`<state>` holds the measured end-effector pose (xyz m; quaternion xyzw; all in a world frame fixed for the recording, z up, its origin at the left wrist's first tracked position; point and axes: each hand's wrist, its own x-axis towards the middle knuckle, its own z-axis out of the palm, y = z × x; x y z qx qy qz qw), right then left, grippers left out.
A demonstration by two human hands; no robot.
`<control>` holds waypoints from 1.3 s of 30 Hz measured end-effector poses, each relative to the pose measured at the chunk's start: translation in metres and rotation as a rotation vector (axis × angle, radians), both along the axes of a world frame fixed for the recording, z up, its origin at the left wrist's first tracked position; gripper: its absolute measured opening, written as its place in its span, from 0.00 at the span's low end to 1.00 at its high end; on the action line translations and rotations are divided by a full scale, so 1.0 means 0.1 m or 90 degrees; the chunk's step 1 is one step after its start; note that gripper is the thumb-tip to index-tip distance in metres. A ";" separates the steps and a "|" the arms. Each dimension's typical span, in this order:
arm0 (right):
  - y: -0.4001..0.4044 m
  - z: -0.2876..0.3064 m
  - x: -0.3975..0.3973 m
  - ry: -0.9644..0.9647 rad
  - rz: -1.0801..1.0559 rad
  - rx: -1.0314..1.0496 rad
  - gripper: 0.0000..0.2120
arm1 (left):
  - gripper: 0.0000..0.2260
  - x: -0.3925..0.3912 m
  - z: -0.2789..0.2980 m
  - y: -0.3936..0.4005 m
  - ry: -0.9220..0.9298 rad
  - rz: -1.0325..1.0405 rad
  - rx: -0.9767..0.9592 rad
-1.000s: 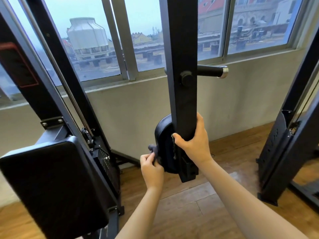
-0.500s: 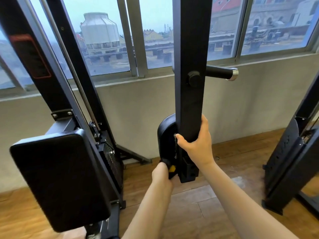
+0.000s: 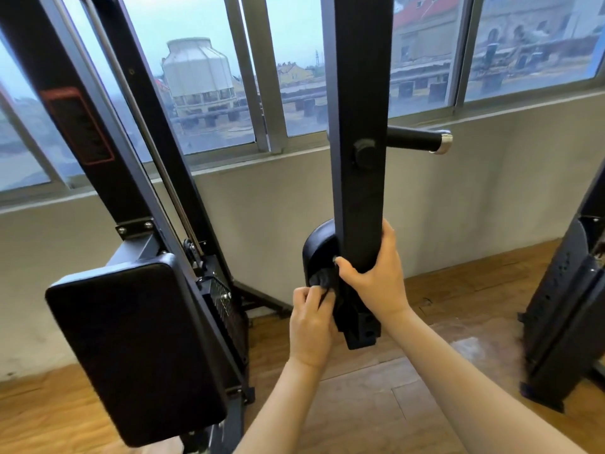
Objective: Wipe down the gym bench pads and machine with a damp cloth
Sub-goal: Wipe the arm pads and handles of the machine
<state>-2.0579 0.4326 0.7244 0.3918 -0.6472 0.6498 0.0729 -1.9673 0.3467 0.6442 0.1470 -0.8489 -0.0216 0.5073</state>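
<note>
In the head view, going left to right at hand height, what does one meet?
Large black pad → left hand holding the dark cloth → right hand gripping the black upright bar → black machine frame at the right edge.

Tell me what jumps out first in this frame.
Dead centre, the right hand grips a black vertical machine arm while the left hand presses a dark cloth against the small rounded pad behind it. A large black rectangular pad fills the lower left, with wide windows behind.
</note>
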 end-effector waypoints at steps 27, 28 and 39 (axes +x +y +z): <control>0.09 0.03 0.05 -0.053 0.005 0.034 0.37 | 0.15 0.25 -0.59 0.20 -0.298 0.061 0.236; 0.09 0.03 0.04 -0.055 0.004 0.035 0.37 | 0.12 0.24 -0.56 0.22 -0.286 0.059 0.274; 0.20 0.02 0.03 -0.054 0.005 0.017 0.36 | 0.13 0.30 -0.60 0.15 -0.217 0.103 0.658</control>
